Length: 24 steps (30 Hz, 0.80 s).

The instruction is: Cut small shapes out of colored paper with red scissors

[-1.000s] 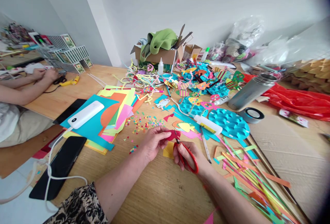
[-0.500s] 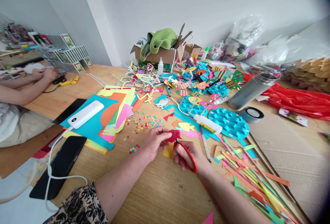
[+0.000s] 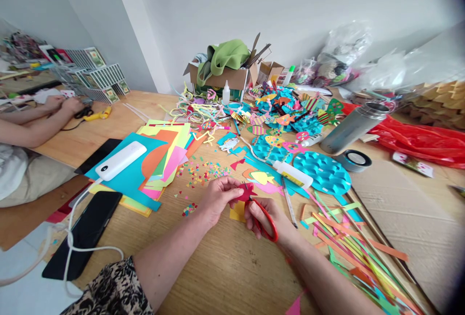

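Above the wooden table point(image 3: 225, 271), our right hand point(image 3: 267, 213) grips the scissors point(image 3: 269, 215) by their red handles, and our left hand point(image 3: 218, 199) pinches the red paper point(image 3: 248, 191) between thumb and fingers, right at the blades. We see a yellow square point(image 3: 237, 212) lying between our hands. Just beyond are a yellow fish point(image 3: 262, 178) and a glue bottle point(image 3: 293, 175); farther back, a cardboard box point(image 3: 221, 76) holds green cloth point(image 3: 228, 56).

A single head-worn camera is looking forward and down, sitting fairly near above the two bare hands point(image 3: 220, 200) just below mid-frame, and is taking in the light-brown wooden desk point(image 3: 214, 266) and smooth pale-grey wall point(image 3: 290, 5) beyond.
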Available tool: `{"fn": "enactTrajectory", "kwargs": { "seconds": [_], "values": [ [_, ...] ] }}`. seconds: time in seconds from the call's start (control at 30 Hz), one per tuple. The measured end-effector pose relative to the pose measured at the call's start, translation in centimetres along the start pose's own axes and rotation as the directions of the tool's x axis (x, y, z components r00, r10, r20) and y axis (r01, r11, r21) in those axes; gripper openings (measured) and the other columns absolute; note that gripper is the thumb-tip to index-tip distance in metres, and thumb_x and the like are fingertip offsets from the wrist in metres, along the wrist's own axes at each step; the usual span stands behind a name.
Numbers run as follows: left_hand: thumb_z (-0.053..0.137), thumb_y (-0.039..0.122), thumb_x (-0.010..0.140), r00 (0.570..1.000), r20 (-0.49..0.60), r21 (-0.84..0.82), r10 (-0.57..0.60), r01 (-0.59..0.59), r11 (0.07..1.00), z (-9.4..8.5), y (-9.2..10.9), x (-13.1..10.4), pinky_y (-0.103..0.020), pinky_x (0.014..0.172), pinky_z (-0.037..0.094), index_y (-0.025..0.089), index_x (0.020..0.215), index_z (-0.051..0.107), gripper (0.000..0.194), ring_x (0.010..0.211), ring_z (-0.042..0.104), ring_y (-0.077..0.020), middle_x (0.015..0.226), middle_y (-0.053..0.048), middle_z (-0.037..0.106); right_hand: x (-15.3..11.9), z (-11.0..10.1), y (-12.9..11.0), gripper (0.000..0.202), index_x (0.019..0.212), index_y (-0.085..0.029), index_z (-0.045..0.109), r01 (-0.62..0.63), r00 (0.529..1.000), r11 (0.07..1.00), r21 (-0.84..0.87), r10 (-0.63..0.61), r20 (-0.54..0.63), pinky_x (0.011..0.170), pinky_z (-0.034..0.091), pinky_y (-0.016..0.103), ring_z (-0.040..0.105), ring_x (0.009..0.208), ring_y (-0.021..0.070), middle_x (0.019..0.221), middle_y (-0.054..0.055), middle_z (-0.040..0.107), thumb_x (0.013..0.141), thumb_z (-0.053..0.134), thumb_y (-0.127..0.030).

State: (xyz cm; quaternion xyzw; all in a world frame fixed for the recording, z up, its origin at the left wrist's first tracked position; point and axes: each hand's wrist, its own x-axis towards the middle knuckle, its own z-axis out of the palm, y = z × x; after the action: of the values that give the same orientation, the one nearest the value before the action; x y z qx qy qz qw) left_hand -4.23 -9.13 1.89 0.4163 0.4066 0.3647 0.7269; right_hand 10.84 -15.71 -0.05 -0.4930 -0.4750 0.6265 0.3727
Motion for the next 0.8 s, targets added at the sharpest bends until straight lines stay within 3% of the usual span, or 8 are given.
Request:
{"fn": "enactTrajectory", "kwargs": {
  "seconds": [0.8],
  "values": [
    [0.079,0.032,0.056,0.999,-0.026,0.001,-0.027,0.027,1.0,0.31,0.12,-0.16,-0.022,0.047,0.033,0.014,0.064,0.064,0.025,0.049,0.049,-0.0088,0.058,0.0,0.062,-0.05,-0.25,0.17,0.062,0.071,-0.014,0.056,0.016,0.999,1.0,0.003,-0.016,0.041,0.034,0.03,0.016,0.048,0.034,0.0058,0.056,0.001,0.059,0.076,0.055,-0.076]
  ]
}}
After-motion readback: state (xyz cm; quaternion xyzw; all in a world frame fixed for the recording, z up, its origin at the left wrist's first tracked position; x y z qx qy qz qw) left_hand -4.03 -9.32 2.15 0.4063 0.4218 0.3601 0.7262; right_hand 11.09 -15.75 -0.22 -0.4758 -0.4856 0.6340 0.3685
